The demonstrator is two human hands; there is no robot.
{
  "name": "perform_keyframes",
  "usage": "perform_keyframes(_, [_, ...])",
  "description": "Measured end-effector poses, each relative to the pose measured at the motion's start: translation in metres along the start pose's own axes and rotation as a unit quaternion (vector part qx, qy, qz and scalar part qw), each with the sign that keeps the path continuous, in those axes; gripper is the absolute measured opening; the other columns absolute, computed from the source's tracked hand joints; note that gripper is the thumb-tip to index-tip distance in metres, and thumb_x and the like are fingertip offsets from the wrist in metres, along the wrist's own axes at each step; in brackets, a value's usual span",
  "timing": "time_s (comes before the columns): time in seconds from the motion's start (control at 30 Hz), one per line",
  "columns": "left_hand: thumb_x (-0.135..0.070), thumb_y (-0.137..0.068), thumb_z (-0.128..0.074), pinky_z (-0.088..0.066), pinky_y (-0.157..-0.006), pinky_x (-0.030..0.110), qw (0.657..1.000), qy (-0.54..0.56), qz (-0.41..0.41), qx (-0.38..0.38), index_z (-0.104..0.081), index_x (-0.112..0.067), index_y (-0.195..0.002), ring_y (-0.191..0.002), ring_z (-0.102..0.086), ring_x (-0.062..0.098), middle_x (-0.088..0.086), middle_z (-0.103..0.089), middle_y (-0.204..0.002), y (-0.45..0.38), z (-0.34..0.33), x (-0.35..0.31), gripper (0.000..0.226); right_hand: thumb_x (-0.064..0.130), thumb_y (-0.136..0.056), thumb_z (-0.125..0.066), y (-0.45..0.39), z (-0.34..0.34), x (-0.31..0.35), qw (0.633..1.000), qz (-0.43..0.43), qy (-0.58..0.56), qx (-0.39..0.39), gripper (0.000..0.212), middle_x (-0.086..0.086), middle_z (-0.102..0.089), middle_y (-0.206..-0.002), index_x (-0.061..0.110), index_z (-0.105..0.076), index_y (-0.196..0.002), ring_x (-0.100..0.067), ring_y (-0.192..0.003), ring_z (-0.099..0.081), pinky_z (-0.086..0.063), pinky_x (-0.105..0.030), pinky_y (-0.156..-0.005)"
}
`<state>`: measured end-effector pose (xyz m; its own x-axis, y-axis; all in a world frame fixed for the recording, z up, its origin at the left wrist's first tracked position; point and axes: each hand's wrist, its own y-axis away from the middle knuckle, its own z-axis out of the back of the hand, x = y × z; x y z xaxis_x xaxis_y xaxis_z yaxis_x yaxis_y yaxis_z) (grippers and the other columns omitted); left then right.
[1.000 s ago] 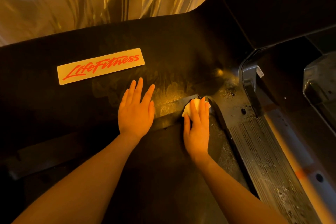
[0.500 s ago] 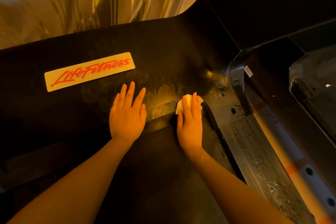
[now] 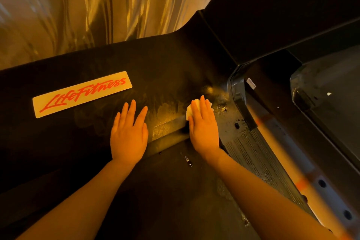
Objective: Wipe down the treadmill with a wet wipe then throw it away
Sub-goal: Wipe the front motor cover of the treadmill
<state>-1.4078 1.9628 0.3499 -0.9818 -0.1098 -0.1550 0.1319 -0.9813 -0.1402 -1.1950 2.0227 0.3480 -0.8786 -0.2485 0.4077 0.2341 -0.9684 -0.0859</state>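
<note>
Nearest, two bare forearms reach in from the bottom edge over the dark belt point(image 3: 165, 191) of the treadmill point(image 3: 175, 68). The left hand point(image 3: 128, 134) lies flat and empty, fingers spread, palm down on the black front cover just past the belt's far edge. To its right the right hand point(image 3: 203, 128) is also flat, fingers together, pressing a wet wipe point(image 3: 190, 109) against the cover at the belt's far right corner. It pins the wipe under the palm and fingers rather than gripping it. The wipe is white, crumpled into a small wad, and only its edges show past the fingertips and along the left of the hand. The black surface between the hands and just beyond them shines with wet streaks. Right of the right hand runs a ribbed side rail point(image 3: 259, 161), beaded with droplets. Farther left on the cover sits a pale badge point(image 3: 81, 94) with red "LifeFitness" lettering. Beyond the treadmill hangs a glossy folded curtain point(image 3: 87, 6).
</note>
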Motion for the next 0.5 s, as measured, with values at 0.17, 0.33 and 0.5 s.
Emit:
perform_keyframes(0.17, [-0.032,-0.099,-0.047,-0.020,-0.117,0.044,0.995,-0.002,-0.090,0.034,-0.041,-0.021,-0.146,-0.147,-0.021,0.029,0.012,-0.028,-0.158,-0.026,-0.002,-0.039,0.049,0.019,-0.104,-0.043,-0.010,0.020,-0.037,0.999,0.032,0.002,0.004,0.051,-0.010,0.000,-0.163,0.013,-0.029,-0.152,-0.029,-0.150,0.003,-0.014,-0.038,-0.118])
perform_keyframes(0.33, [-0.033,-0.100,-0.041,-0.016,-0.116,0.037,0.980,0.029,-0.193,0.031,-0.040,-0.022,-0.147,-0.148,-0.020,0.026,0.009,-0.027,-0.159,-0.053,-0.010,-0.089,0.049,0.027,-0.101,-0.046,-0.002,0.035,-0.064,0.997,0.071,0.024,-0.008,0.052,-0.015,-0.013,-0.161,0.012,-0.036,-0.150,-0.032,-0.149,-0.007,-0.012,-0.038,-0.115])
perform_keyframes(0.5, [-0.033,-0.095,-0.054,-0.026,-0.112,0.038,0.969,-0.014,-0.243,0.043,-0.049,-0.023,-0.141,-0.142,-0.034,0.026,0.010,-0.040,-0.152,-0.067,-0.018,-0.101,0.047,0.048,-0.104,-0.022,0.006,0.040,-0.081,0.994,0.112,0.013,0.000,0.060,-0.015,-0.026,-0.157,0.012,-0.040,-0.148,-0.031,-0.147,-0.021,-0.019,-0.039,-0.118])
